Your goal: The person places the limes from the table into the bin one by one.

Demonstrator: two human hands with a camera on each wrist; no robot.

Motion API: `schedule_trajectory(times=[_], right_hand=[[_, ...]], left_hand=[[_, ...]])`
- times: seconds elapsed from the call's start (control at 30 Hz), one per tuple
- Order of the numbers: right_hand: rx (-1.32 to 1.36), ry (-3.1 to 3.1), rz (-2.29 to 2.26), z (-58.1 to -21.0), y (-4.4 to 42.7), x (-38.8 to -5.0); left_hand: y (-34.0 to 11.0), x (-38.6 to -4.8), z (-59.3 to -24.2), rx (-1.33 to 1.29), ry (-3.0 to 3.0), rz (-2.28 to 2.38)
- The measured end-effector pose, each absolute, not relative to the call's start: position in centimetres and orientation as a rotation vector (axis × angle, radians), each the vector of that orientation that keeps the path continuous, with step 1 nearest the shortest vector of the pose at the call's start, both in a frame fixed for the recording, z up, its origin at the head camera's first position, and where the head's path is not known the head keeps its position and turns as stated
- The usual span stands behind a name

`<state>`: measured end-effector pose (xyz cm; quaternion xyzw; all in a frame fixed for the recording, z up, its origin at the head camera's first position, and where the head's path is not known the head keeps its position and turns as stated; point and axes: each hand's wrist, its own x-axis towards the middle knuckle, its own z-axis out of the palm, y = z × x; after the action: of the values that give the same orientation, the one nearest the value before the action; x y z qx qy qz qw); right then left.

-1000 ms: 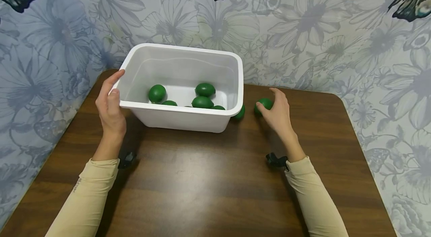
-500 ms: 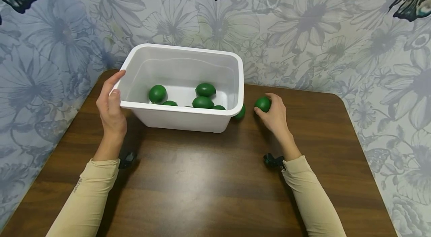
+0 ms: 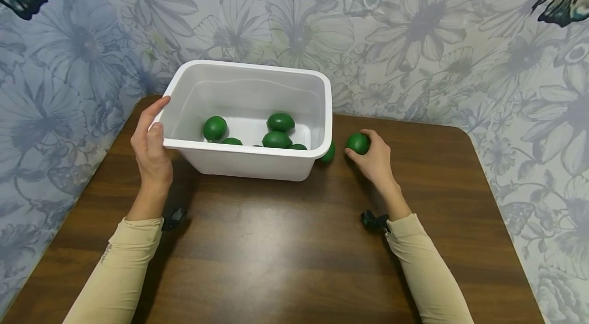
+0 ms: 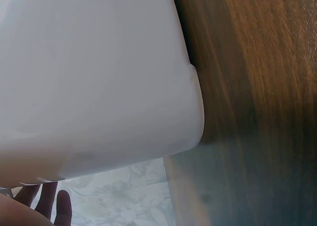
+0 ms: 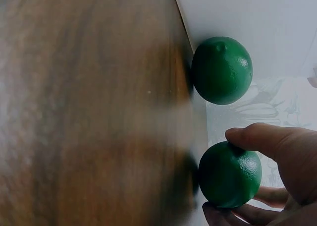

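A white plastic bin [image 3: 248, 163] stands on the table with several green limes in it, one lime [image 3: 214, 129] lying toward its left end. My left hand [image 3: 153, 153] touches the bin's left end, index fingertip at the rim; in the left wrist view some fingers [image 4: 63, 206] show past the bin's wall. Right of the bin, my right hand [image 3: 375, 158] holds a lime [image 3: 357, 143] between thumb and fingers, at or just above the table. Another lime [image 5: 222, 70] sits against the bin's right side, partly hidden by the rim in the head view.
The brown wooden table [image 3: 276, 252] reaches back to a wall covering [image 3: 414, 58] with flowers and butterflies. The bin stands close to the table's back edge. A dark wrist camera [image 3: 375, 221] sits on the right wrist, another camera [image 3: 174, 218] on the left.
The right hand's fingers have come round the lime and now hold it; earlier they reached over it. Hand and lime have shifted very slightly left. The left hand and bin stay put.
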<state>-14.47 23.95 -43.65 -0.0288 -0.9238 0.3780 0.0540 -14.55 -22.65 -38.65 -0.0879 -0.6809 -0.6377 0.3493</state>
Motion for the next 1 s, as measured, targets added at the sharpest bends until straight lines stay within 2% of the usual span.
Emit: schedule_trajectory(times=[0.43, 0.67, 1.0], right_hand=[[-0.068, -2.757, 1.126, -42.9, 23.6, -14.4], [0.000, -2.666, 1.105, -40.5, 24.0, -13.8], [0.079, -2.607, 1.085, -37.6, 22.0, -13.1]], left_hand=[[-23.1, -14.5, -38.7, -0.214, -1.786, -1.652], [-22.5, -14.8, -39.0, -0.241, -1.782, -1.654], [-22.8, -14.5, -38.6, -0.212, -1.786, -1.649]])
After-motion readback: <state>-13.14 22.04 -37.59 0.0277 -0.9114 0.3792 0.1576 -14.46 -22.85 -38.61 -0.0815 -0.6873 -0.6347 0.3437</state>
